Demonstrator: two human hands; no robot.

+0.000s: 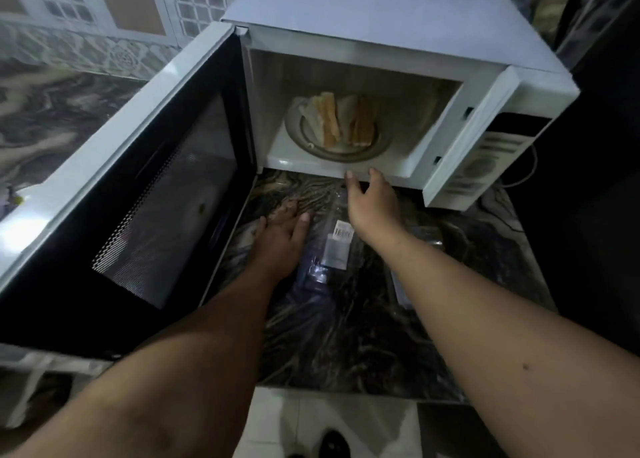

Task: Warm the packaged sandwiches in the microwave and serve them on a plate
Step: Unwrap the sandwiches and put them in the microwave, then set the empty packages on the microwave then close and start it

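The sandwiches (341, 120) are already unwrapped and sit on a plate (311, 146) inside the open microwave (398, 42), so loading looks done; whether they have been warmed cannot be told, and serving remains. They look like pale, toasted-edged halves standing side by side. Empty clear packaging (332, 246) lies on the worktop (346, 336). The left hand (280, 239) rests flat there, fingers straight; the right hand (370, 201) reaches toward the cavity's sill, fingers loosely apart, holding nothing.
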